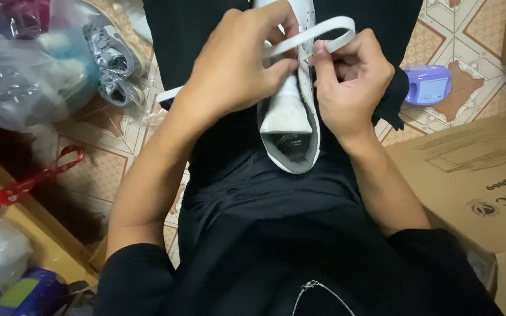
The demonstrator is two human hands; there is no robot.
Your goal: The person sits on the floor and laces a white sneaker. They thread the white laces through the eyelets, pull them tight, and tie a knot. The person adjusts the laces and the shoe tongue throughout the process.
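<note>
Lacing a white sneaker on our lap

We pinch the flat white shoelace with our left hand and right hand above the white sneaker, which rests on our black trousers. A cardboard box sits at right; a clear plastic bag of shoes lies at left on the tiled floor.

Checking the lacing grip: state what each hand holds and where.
Both hands pinch the white shoelace above the white shoe: left hand on the flat strap, right hand near its looped end.

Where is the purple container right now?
In the head view, the purple container sits on the tiled floor at the upper right, just beyond the right hand and above the cardboard box.
</note>
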